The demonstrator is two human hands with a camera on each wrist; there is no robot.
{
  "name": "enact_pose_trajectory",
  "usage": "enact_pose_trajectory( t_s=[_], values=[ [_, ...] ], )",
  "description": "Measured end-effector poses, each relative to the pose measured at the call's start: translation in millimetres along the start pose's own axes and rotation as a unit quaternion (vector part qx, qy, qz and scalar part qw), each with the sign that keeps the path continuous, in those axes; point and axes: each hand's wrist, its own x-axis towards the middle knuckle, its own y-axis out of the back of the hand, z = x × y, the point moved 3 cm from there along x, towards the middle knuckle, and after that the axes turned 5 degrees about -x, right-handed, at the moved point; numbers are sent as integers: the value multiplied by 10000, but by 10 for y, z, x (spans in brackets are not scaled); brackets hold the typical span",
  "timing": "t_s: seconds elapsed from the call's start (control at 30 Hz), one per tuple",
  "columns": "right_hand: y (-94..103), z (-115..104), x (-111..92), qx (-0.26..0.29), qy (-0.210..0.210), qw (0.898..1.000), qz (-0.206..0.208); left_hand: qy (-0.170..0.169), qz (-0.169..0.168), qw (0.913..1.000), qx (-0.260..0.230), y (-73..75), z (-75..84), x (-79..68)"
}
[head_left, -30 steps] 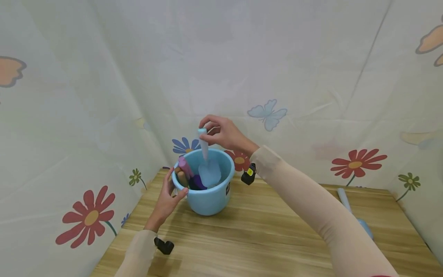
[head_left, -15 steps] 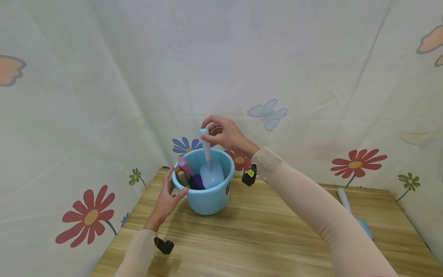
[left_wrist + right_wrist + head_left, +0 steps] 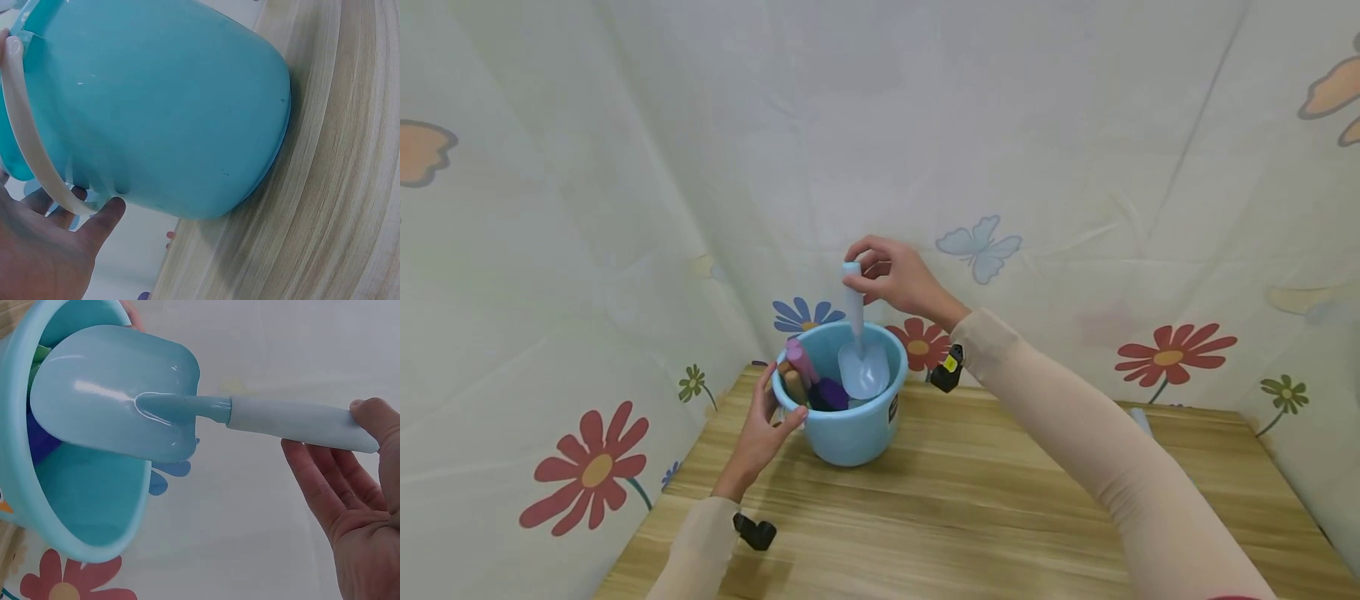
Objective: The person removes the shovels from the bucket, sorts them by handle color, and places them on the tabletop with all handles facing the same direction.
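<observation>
A light blue bucket [image 3: 850, 440] stands upright on the wooden table. My left hand [image 3: 760, 437] holds its near left side at the rim; in the left wrist view the white carrying handle [image 3: 28, 125] hangs beside that hand [image 3: 50, 250]. With thumb and fingertips, my right hand [image 3: 901, 277] pinches the handle end of a light blue garden trowel [image 3: 112, 394]. The trowel hangs blade down, its blade [image 3: 865, 372] at the bucket's mouth. Inside the bucket, pink handles [image 3: 802, 364], a tan handle [image 3: 794, 387] and a purple piece [image 3: 832, 393] show; their lower parts are hidden.
Another light blue tool lies on the table at the right; only its handle [image 3: 1140, 419] shows past my right sleeve. A flower-printed white sheet [image 3: 1037, 167] hangs close behind the table [image 3: 970, 500] and along its sides.
My right hand has moved up and slightly right with the trowel, whose blade now sits higher in the bucket's mouth. The left hand and the bucket stay in place.
</observation>
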Motion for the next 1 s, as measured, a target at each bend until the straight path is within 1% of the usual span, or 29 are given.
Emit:
enact_pose_trajectory(
  t_s=[0.23, 0.47, 0.73, 1.0],
  values=[
    [183, -15, 27, -51, 19, 9999, 95, -36, 1, 10000, 26, -6, 2, 4],
    [373, -42, 5, -193, -36, 9997, 167, -50, 5, 10000, -3, -8, -5, 15],
    [560, -24, -57, -266, -176, 9993, 198, -4, -5, 10000, 69, -16, -2, 21],
    [745, 74, -186, -430, -343, 9982, 238, -44, -27, 10000, 40, -43, 24, 38]
  ],
)
